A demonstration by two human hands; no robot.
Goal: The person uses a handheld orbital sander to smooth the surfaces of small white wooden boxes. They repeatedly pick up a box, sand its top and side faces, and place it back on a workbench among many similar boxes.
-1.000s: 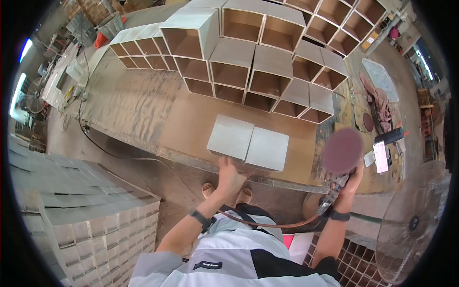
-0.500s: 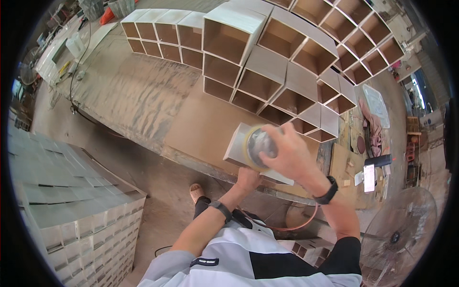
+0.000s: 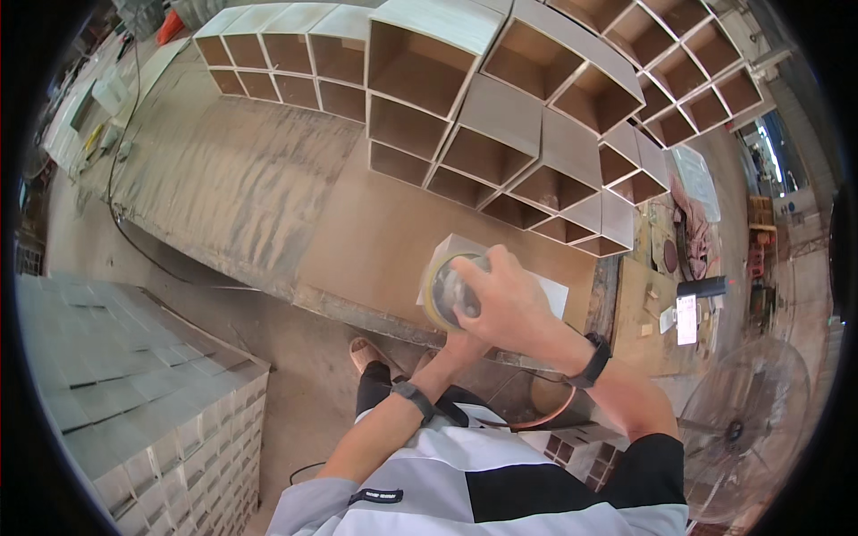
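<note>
A small white box (image 3: pixel 554 291) lies on the brown board at the near edge of the workbench. On its top face rests a round orbital sander (image 3: pixel 444 290) with a yellowish rim, blurred by motion. My right hand (image 3: pixel 511 302) is closed over the sander from above, its fingers wrapped around the body. Just below, my left hand (image 3: pixel 466 347) grips the near side of the box, its fingertips partly hidden by the sander and my right hand. A reddish hose (image 3: pixel 547 418) hangs below my right wrist.
Stacked white open-fronted boxes (image 3: pixel 500 147) with brown insides stand along the far side of the workbench (image 3: pixel 223 179). A tall stack of pale boxes (image 3: pixel 170 402) rises at the left. At right are a lit phone (image 3: pixel 685 320), a crumpled cloth (image 3: pixel 691 234) and a fan (image 3: pixel 746 429).
My right hand has slid the sander left across the top of the box, uncovering the box's right part. My left hand stays at the near side. The whole view has shifted slightly.
</note>
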